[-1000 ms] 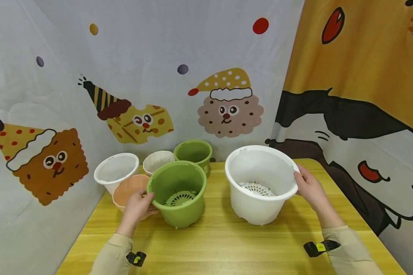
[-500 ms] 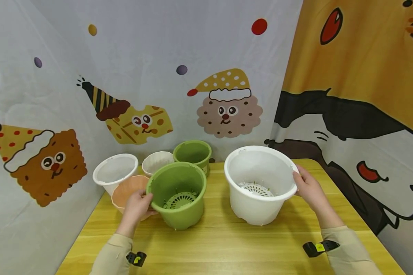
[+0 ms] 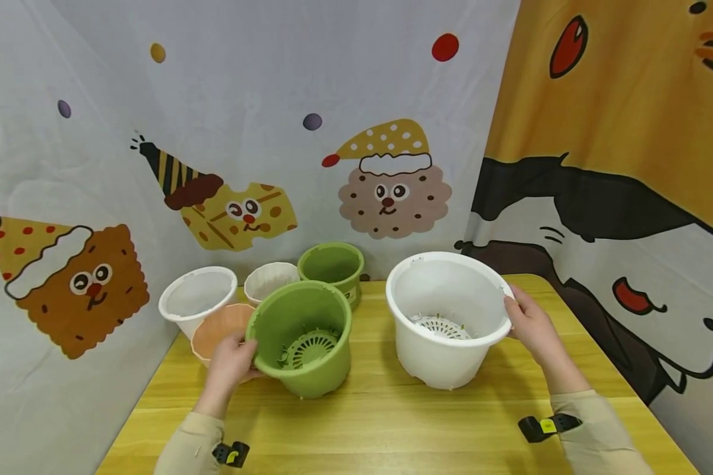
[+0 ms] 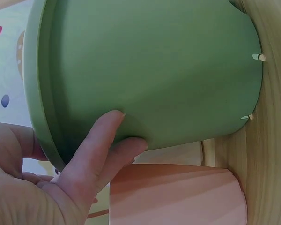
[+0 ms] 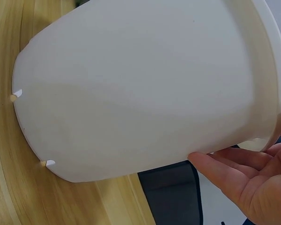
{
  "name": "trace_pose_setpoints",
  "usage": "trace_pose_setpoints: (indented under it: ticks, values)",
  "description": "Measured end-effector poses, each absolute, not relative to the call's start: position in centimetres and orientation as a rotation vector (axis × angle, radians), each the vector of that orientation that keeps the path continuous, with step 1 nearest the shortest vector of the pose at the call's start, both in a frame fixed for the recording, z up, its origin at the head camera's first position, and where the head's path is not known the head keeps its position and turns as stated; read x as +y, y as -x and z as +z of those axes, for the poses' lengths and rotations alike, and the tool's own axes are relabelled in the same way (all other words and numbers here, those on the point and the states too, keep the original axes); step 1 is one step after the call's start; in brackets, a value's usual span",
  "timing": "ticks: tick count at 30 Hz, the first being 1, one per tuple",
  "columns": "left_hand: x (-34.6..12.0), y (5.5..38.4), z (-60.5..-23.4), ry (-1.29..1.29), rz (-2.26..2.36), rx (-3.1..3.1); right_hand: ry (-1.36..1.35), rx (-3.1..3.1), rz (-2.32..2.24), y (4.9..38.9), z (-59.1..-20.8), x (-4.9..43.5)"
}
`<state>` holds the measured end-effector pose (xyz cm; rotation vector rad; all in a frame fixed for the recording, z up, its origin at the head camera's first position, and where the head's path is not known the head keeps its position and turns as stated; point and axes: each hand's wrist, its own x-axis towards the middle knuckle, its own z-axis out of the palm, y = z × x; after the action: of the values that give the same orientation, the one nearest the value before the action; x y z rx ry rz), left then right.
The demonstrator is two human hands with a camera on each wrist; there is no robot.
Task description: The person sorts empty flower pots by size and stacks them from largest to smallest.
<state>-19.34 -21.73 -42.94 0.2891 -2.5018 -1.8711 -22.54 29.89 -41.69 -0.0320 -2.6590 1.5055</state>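
Note:
A large green pot point(image 3: 309, 369) with a slotted insert in its bottom stands left of centre on the wooden table point(image 3: 392, 422), tipped a little toward my left hand point(image 3: 232, 359). That hand grips its rim, fingers on the outer wall point(image 4: 168, 84) and thumb over the edge. A larger white pot point(image 3: 440, 353) with the same kind of insert stands upright at centre right. My right hand point(image 3: 525, 323) holds its right rim, fingers point(image 5: 225, 171) curled under the lip of the white pot point(image 5: 140, 89).
Behind the left hand sit a peach pot point(image 3: 216, 330), a white pot point(image 3: 197, 297), a small white pot point(image 3: 270, 277) and a smaller green pot point(image 3: 331, 264). Cartoon-printed cloth backdrops close the table at the back and both sides.
The green pot has tipped and slid slightly left under my left hand. The white pot and my right hand have barely moved.

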Motion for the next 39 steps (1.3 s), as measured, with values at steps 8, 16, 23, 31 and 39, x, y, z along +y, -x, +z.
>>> trace_pose_setpoints:
  ticks: [8, 16, 23, 31, 39]
  values:
    - [-21.8, 18.8, -42.7, -0.27, -1.806, -2.519, 0.049, -2.658, 1.514, 22.6, -41.8, 29.9]
    - [-21.8, 18.3, -42.8, -0.24, -1.684, -2.566, 0.058, -2.648, 1.526, 22.5, -41.7, 29.8]
    - [-21.5, 17.9, -42.7, -0.229, -1.696, -2.531, 0.075, -2.652, 1.515, 22.5, -41.7, 29.7]
    - [-21.3, 17.7, -42.4, -0.228, -1.716, -2.488, 0.099, -2.663, 1.508, 22.6, -41.7, 29.6]
    - [-21.0, 17.7, -41.5, -0.226, -1.791, -2.423, 0.09, -2.654, 1.514, 22.6, -41.7, 29.6]
